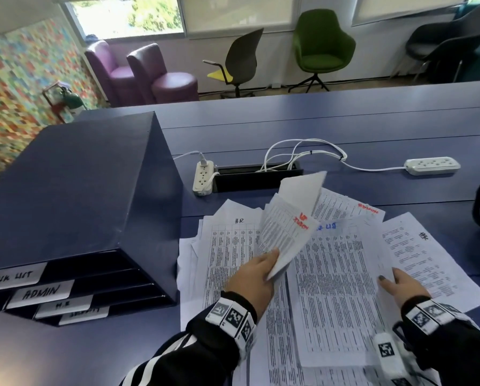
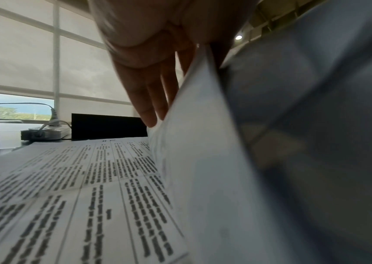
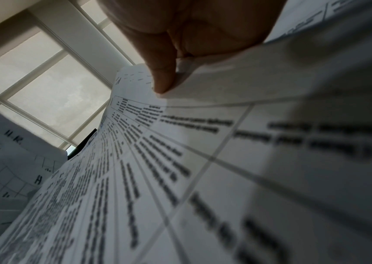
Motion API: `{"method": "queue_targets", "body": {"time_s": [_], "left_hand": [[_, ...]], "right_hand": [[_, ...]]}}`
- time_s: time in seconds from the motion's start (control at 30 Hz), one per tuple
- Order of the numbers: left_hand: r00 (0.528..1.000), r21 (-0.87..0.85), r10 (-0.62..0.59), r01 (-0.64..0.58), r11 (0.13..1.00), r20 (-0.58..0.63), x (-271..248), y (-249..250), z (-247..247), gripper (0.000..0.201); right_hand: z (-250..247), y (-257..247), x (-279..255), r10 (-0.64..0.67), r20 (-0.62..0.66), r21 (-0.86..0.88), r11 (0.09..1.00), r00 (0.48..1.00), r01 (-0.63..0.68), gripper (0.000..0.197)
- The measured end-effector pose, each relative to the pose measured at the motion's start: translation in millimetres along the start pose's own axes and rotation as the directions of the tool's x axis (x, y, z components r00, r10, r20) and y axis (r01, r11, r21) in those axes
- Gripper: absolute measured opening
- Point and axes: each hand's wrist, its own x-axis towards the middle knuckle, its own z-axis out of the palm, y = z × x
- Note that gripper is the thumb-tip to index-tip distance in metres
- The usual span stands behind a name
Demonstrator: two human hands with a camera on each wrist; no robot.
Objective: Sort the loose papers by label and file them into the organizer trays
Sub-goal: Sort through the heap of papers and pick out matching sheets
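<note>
At frame centre the left hand (image 1: 257,270) pinches a few sheets (image 1: 287,227), red label on top, lifted off the loose papers (image 1: 336,291) spread across the blue table (image 1: 344,126). The right hand (image 1: 403,285), lower right, grips the edge of one sheet in that pile (thumb on top). The organizer (image 1: 74,196) stands at left, its trays labelled.

Fine print on the spread papers (image 1: 336,274) is blurring beyond reading. The organizer (image 1: 74,213) is running off the left edge, its lowest tray label (image 1: 84,314) smearing illegibly. Lifted sheets (image 2: 293,142) are filling the left wrist view, hiding the left hand's (image 2: 158,53) thumb.
</note>
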Motion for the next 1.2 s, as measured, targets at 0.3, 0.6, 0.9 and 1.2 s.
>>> {"method": "queue_targets", "body": {"time_s": [0.3, 0.6, 0.9, 1.2], "left_hand": [[0.987, 0.119, 0.100, -0.115, 0.986, 0.123, -8, 8, 10, 0.054], [0.985, -0.327, -0.055, 0.107, 0.939, 0.164, -2, -5, 2, 0.059], [0.790, -0.263, -0.603, 0.561, 0.785, -0.113, 16, -67, -28, 0.026], [0.658, -0.282, -0.743, 0.694, 0.663, -0.126, 26, -66, -33, 0.076]], "right_hand": [[-1, 0, -2, -0.007, -0.006, 0.000, 1.000, 1.000, 0.007, 0.032], [-2, -2, -5, 0.004, -0.001, -0.012, 1.000, 1.000, -0.004, 0.033], [-4, -7, -5, 0.028, 0.030, -0.066, 0.997, 0.999, -0.026, 0.042], [-4, -7, -3, 0.025, 0.034, -0.074, 0.997, 0.999, -0.023, 0.039]]}}
